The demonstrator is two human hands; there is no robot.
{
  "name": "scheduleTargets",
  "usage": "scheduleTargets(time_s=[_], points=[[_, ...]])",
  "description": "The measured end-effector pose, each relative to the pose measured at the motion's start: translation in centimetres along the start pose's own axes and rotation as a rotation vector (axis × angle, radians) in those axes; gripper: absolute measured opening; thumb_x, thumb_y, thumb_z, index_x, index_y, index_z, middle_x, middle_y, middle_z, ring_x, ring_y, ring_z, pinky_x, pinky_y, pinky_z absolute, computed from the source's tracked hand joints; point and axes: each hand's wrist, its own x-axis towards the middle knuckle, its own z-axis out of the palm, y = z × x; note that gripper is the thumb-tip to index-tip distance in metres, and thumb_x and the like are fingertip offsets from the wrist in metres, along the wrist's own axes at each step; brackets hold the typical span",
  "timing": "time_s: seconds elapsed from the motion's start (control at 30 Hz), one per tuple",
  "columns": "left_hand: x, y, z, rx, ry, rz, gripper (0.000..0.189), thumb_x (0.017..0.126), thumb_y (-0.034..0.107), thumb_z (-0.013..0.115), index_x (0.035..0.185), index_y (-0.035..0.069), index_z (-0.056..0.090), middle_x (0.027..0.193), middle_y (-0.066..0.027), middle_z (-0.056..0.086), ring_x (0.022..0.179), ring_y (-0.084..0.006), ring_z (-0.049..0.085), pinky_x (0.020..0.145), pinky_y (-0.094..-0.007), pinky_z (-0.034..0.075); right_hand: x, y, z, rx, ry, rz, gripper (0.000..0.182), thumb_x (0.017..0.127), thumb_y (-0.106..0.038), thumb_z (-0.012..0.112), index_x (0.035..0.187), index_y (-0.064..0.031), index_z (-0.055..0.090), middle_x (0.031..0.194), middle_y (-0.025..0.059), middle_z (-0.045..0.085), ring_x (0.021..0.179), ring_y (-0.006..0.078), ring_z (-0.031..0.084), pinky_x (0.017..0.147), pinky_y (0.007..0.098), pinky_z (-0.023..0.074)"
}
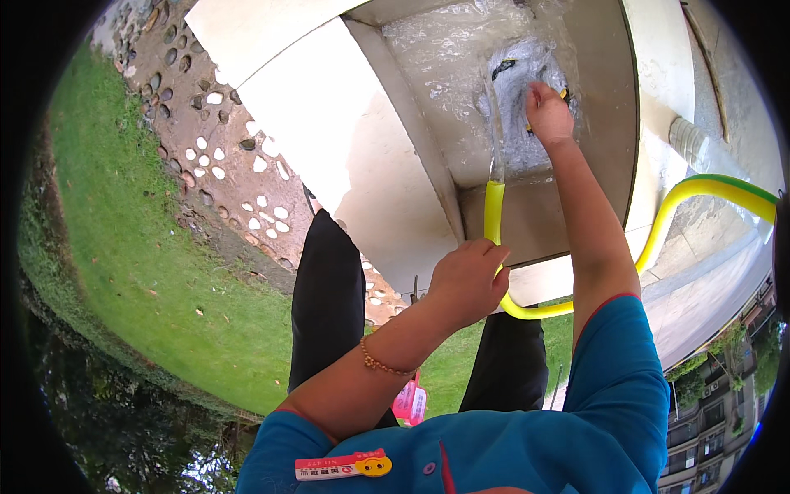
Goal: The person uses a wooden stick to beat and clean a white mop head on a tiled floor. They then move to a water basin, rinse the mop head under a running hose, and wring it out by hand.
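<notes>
My left hand [469, 275] is closed around a yellow-green garden hose [493, 213] close to its outlet. A clear stream of water [495, 142] runs from that end into a rectangular stone basin [389, 207] in front of me. My right hand [550, 120] is low inside the basin, its fingers curled at a pale, rippled patch [518, 139] under the stream. A black piece [503, 68] and a small yellow piece [563, 94] show there. Moving water blurs what they belong to, and whether my right fingers grip anything is hidden.
The hose loops right past the basin's edge, near a clear plastic-like roll [694, 142] on the paving [691, 247]. Left of the basin lie a pebble-set path [247, 185] and a lawn [136, 265]. A pink object [407, 401] shows below my left forearm.
</notes>
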Motion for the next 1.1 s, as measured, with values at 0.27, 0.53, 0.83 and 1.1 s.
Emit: scheduleTargets(time_s=[0.27,0.53,0.83,1.1], points=[[0.0,-0.6,0.2,0.0,-0.023,-0.021,0.027,0.084,0.015,0.063,0.108,0.003,0.063,0.1,-0.0126,0.064,0.092,-0.0313,0.062,0.078,-0.0395,0.052,0.2,-1.7,7.3,-0.093,-0.137,0.356,0.101,0.079,-0.06,0.066,0.155,-0.0339,0.005,0.158,0.0196,-0.013,0.143,0.0487,0.014,0.103,0.0591,0.0383],[0.4,0.2,0.5,0.022,-0.031,-0.008,0.026,0.084,0.015,0.064,0.107,0.004,0.063,0.098,-0.0118,0.064,0.089,-0.0312,0.063,0.075,-0.0404,0.052,-8.4,-1.5,15.1,0.173,-0.132,-0.022,0.063,0.078,-0.022,0.072,0.135,-0.0144,0.047,0.143,0.0209,0.038,0.124,0.0427,0.045,0.095,0.0503,0.0462],[0.4,-0.3,1.5,0.028,0.018,0.027,0.026,0.083,0.014,0.064,0.107,0.003,0.064,0.097,-0.0122,0.065,0.086,-0.0312,0.064,0.074,-0.0404,0.053,-8.3,-2.7,1.1,1.774,0.138,0.493,0.054,0.062,0.017,0.049,0.112,-0.0029,0.056,0.104,0.0097,0.062,0.096,0.0267,0.061,0.082,0.0398,0.0533],[0.1,-0.5,1.6,0.018,0.009,0.022,0.025,0.083,0.013,0.063,0.106,0.003,0.063,0.095,-0.0126,0.064,0.084,-0.0318,0.064,0.072,-0.0406,0.052,-5.3,1.6,1.1,1.772,0.425,0.347,0.057,0.062,0.015,0.05,0.116,-0.0022,0.053,0.118,0.0106,0.06,0.109,0.0295,0.058,0.093,0.0416,0.0489]])
